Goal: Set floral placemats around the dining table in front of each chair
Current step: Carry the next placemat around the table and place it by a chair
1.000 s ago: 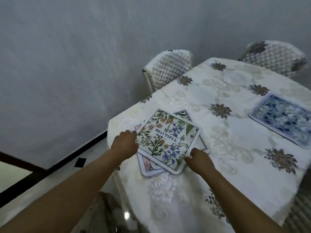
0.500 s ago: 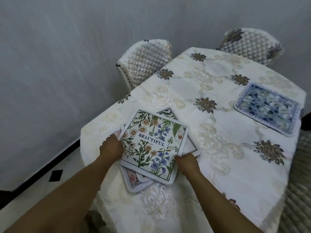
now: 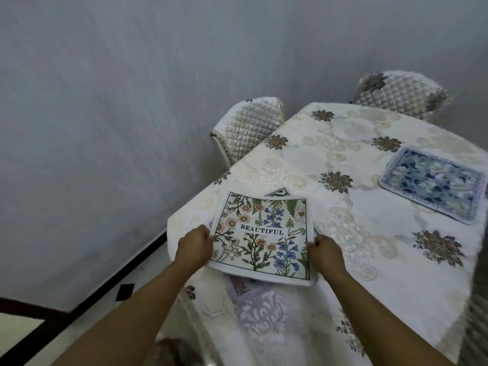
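Left hand (image 3: 194, 248): we see its fingers closed on the left edge of the BEAUTIFUL placemat (image 3: 264, 235).
BEAUTIFUL placemat: held over a stack of mats (image 3: 244, 285) at the table (image 3: 369, 286) corner nearest us.
Right hand (image 3: 326, 253): fingers pinching its right edge.
Blue placemat (image 3: 433, 182): flat at the table's right edge.

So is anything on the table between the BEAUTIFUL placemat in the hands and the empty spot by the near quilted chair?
Nothing visible. Both hands, left hand and right hand, grip the BEAUTIFUL placemat; only bare tablecloth lies toward the near quilted chair. The blue placemat sits off to the right.
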A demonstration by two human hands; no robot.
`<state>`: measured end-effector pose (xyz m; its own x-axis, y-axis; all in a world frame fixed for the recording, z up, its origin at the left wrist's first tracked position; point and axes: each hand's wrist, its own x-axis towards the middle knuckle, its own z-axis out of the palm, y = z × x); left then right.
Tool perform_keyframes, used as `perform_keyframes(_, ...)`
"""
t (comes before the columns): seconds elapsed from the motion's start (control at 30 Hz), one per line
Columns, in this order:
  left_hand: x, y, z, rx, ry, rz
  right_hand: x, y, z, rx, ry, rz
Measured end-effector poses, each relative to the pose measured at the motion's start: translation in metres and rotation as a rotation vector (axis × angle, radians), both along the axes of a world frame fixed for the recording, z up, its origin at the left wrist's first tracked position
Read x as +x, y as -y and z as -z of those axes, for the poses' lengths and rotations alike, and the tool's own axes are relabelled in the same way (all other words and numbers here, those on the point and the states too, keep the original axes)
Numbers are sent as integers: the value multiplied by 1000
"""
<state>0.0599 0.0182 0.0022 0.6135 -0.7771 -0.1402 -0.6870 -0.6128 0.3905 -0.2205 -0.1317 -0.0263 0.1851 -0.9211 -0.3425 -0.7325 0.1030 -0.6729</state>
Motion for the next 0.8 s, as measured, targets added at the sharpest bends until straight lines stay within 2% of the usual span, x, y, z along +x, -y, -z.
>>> perform_keyframes(0.17,-25,-44,-40,-24,38,150,-32,-25,-46,-88,-12,8)
perform_keyframes(0.37,-71,-90,-92,-159,56,268,-95,-88,-109,-172,-47,45)
perform_keyframes(0.6,-168,-101,-136,-276,74,448,-219,-152,-169,-229,-86,184)
perform_keyframes(0.8,-288,-79,-170,-342,-6,607,-351,-187,-202,-261,6,366)
